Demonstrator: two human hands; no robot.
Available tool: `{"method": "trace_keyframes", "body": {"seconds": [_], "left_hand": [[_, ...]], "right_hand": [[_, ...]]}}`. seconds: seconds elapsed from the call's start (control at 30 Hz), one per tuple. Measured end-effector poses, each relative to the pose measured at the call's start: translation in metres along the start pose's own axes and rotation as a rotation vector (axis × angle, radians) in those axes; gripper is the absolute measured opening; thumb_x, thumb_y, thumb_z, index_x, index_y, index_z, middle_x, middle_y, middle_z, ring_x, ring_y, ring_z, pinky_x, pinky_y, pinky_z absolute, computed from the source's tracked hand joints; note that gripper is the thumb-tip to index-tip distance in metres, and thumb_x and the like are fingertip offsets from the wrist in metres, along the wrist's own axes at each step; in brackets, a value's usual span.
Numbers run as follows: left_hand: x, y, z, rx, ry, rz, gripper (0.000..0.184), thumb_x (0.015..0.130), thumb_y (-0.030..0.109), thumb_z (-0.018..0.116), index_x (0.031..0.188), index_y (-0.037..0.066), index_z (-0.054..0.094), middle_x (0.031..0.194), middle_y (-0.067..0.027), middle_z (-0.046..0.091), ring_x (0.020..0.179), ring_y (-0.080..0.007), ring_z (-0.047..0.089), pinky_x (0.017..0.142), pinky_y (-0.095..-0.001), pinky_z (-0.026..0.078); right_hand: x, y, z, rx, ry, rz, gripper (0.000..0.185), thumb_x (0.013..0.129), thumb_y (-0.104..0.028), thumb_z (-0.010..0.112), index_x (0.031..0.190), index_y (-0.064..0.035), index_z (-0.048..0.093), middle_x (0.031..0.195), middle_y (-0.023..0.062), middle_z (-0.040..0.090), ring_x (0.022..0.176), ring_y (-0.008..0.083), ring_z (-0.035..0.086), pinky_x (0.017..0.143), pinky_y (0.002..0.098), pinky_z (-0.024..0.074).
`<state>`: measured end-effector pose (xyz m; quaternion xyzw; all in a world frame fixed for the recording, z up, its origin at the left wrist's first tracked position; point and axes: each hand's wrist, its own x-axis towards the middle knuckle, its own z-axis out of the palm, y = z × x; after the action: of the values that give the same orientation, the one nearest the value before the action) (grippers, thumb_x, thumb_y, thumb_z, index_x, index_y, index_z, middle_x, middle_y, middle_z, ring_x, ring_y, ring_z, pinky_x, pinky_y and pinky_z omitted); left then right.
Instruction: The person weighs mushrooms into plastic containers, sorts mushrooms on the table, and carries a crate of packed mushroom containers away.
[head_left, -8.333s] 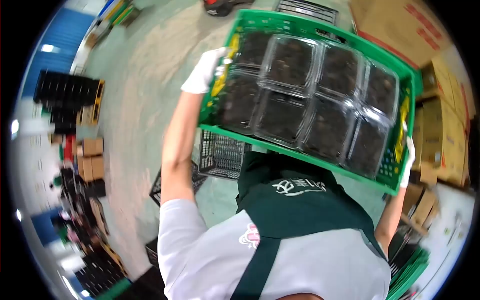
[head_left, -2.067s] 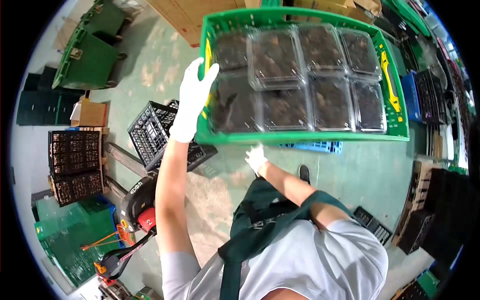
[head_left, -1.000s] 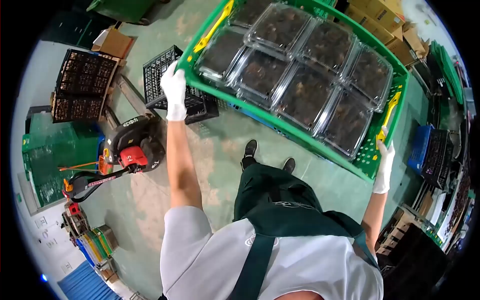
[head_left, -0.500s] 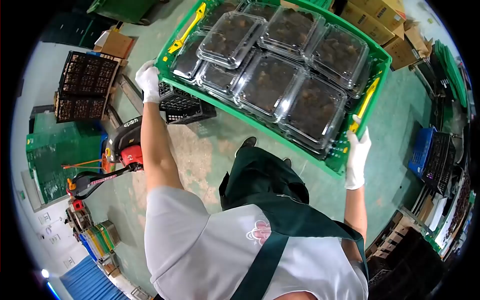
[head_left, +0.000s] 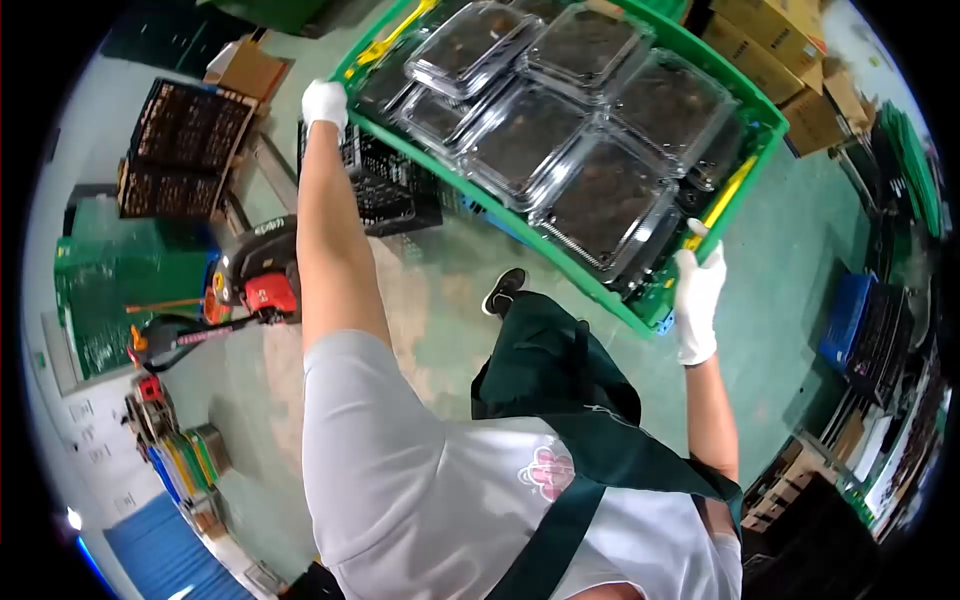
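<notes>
A green crate [head_left: 765, 128] with yellow handles is held out in front of me, tilted in the view. Clear plastic clamshell boxes [head_left: 612, 205] with dark brown contents fill it in overlapping layers. My left hand [head_left: 325, 104], in a white glove, grips the crate's left end. At the lower right end, my gloved right hand [head_left: 700, 300] is closed around the rim near the yellow handle [head_left: 728, 200]. The fingers of my left hand are partly hidden by the glove's angle and the crate edge. Bits of something blue [head_left: 492, 217] show beneath the crate.
Black crates [head_left: 385, 190] stand on the floor below the left side of the green crate. A red and black machine [head_left: 268, 285] with a long handle is to the left. Cardboard boxes [head_left: 765, 50] are stacked at upper right; a blue crate [head_left: 848, 305] lies further right.
The crate has shifted slightly up in the view, with both hands still on it. My left hand is higher and further right; my right hand is a little further left. Blue parts now show underneath.
</notes>
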<state>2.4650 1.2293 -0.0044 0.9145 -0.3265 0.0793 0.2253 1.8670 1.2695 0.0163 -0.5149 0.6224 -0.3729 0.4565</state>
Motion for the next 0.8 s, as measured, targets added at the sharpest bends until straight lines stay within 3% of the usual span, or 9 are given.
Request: {"method": "trace_keyframes", "body": {"seconds": [0.1, 0.2, 0.3, 0.4, 0.53, 0.6, 0.63, 0.73, 0.8], "left_hand": [[-0.017, -0.005, -0.009, -0.239, -0.004, -0.040, 0.030, 0.074, 0.015, 0.050, 0.093, -0.001, 0.067, 0.089, -0.0256, 0.065, 0.087, -0.0390, 0.063, 0.076, -0.0396, 0.049], [-0.039, -0.015, -0.025, -0.216, -0.030, -0.099, 0.031, 0.077, 0.010, 0.047, 0.101, 0.001, 0.065, 0.088, -0.0174, 0.067, 0.080, -0.0267, 0.063, 0.073, -0.0337, 0.047], [-0.056, -0.040, -0.026, -0.184, -0.005, -0.053, 0.027, 0.079, 0.011, 0.047, 0.096, 0.001, 0.065, 0.088, -0.0192, 0.067, 0.081, -0.0284, 0.063, 0.073, -0.0343, 0.047], [-0.066, -0.020, -0.046, -0.016, 0.043, -0.219, 0.025, 0.076, 0.012, 0.052, 0.093, 0.005, 0.069, 0.092, -0.0197, 0.067, 0.088, -0.0339, 0.065, 0.076, -0.0357, 0.050], [-0.058, -0.007, -0.041, -0.111, 0.090, -0.229, 0.026, 0.076, 0.009, 0.050, 0.092, 0.005, 0.071, 0.091, -0.0188, 0.068, 0.086, -0.0323, 0.066, 0.077, -0.0340, 0.049], [-0.056, -0.009, -0.035, -0.379, 0.150, -0.263, 0.030, 0.075, 0.005, 0.048, 0.093, 0.004, 0.072, 0.089, -0.0172, 0.069, 0.082, -0.0280, 0.067, 0.074, -0.0319, 0.049], [-0.054, -0.018, -0.031, -0.508, 0.139, -0.200, 0.032, 0.074, -0.001, 0.048, 0.096, 0.002, 0.071, 0.085, -0.0133, 0.070, 0.075, -0.0207, 0.066, 0.071, -0.0282, 0.048], [-0.058, -0.014, -0.031, -0.837, 0.142, -0.246, 0.029, 0.073, -0.005, 0.049, 0.093, -0.002, 0.071, 0.081, -0.0096, 0.070, 0.071, -0.0150, 0.063, 0.068, -0.0242, 0.047], [-0.055, -0.016, -0.029, -0.855, 0.118, -0.271, 0.031, 0.073, -0.008, 0.047, 0.093, -0.005, 0.070, 0.081, -0.0086, 0.069, 0.070, -0.0139, 0.061, 0.066, -0.0228, 0.047]], "right_hand": [[-0.001, 0.012, -0.009, 0.033, -0.017, -0.042, 0.041, 0.078, 0.002, 0.049, 0.118, -0.0044, 0.057, 0.084, -0.0003, 0.052, 0.065, 0.0069, 0.046, 0.060, 0.0217, 0.0400], [-0.001, 0.010, -0.017, 0.031, -0.044, -0.007, 0.042, 0.079, 0.002, 0.047, 0.119, -0.0050, 0.057, 0.088, -0.0001, 0.052, 0.067, 0.0065, 0.045, 0.060, 0.0210, 0.0384], [0.001, 0.004, -0.021, -0.002, -0.056, -0.016, 0.043, 0.078, 0.003, 0.047, 0.119, -0.0049, 0.057, 0.091, 0.0003, 0.053, 0.068, 0.0065, 0.045, 0.062, 0.0212, 0.0386], [0.007, 0.000, -0.020, -0.006, -0.070, -0.035, 0.044, 0.078, 0.003, 0.046, 0.120, -0.0052, 0.057, 0.092, 0.0010, 0.054, 0.069, 0.0066, 0.045, 0.063, 0.0213, 0.0385], [0.014, 0.003, -0.016, 0.005, -0.063, -0.063, 0.043, 0.077, 0.004, 0.046, 0.118, -0.0048, 0.057, 0.096, 0.0025, 0.056, 0.072, 0.0073, 0.047, 0.065, 0.0204, 0.0392], [0.011, -0.002, -0.017, 0.034, -0.088, 0.030, 0.041, 0.077, 0.005, 0.047, 0.115, -0.0040, 0.057, 0.096, 0.0028, 0.055, 0.072, 0.0076, 0.048, 0.067, 0.0206, 0.0396], [0.010, -0.003, -0.017, 0.013, -0.092, 0.016, 0.041, 0.076, 0.005, 0.046, 0.115, -0.0038, 0.057, 0.095, 0.0028, 0.054, 0.072, 0.0076, 0.047, 0.066, 0.0206, 0.0395], [0.011, -0.005, -0.018, -0.018, -0.095, 0.003, 0.042, 0.074, 0.006, 0.046, 0.114, -0.0036, 0.057, 0.093, 0.0027, 0.054, 0.070, 0.0074, 0.047, 0.064, 0.0205, 0.0392], [0.011, -0.013, -0.016, -0.022, -0.103, 0.018, 0.043, 0.072, 0.008, 0.045, 0.112, -0.0030, 0.057, 0.092, 0.0033, 0.053, 0.069, 0.0074, 0.047, 0.063, 0.0201, 0.0389]]}}
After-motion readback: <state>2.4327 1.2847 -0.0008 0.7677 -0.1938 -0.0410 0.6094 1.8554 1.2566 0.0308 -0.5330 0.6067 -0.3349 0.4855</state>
